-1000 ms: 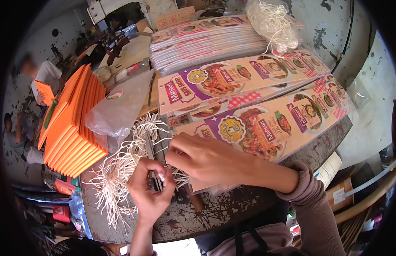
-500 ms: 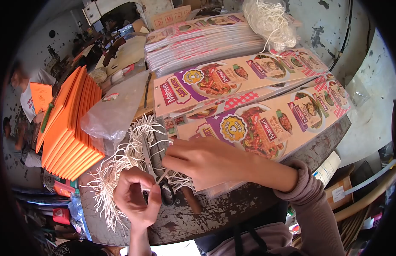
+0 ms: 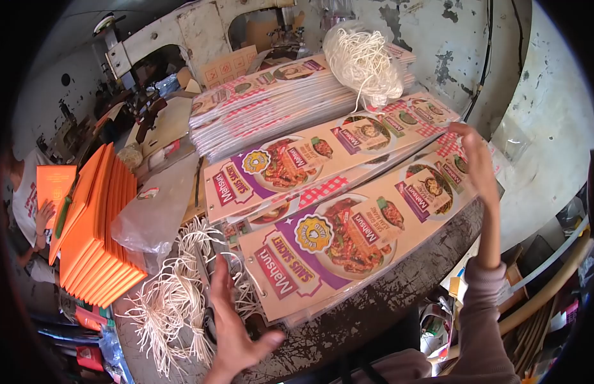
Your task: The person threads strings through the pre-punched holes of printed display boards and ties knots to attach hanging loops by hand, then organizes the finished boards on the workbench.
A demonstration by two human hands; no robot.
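My left hand [image 3: 236,329] is open, fingers apart, beside the lower left corner of the front printed board [image 3: 399,214] and next to white cords [image 3: 175,307]. A cord passes through the hole at this board's left end. My right hand [image 3: 476,160] reaches to the board's far right end; whether its fingers grip the edge is unclear. Another printed board [image 3: 297,157] lies just behind. Scissors [image 3: 209,320] lie partly hidden behind my left hand.
Behind are a tall stack of wrapped boards [image 3: 271,115] and a plastic bag of cord [image 3: 367,64]. Orange folders [image 3: 98,237] stand at left beside a clear plastic sheet [image 3: 150,217]. A co-worker's hand [image 3: 44,217] touches an orange sheet at far left.
My right hand has moved from the cords to the board's far right end. My left hand has opened and moved right and down. The view has shifted, uncovering the front board's left end.
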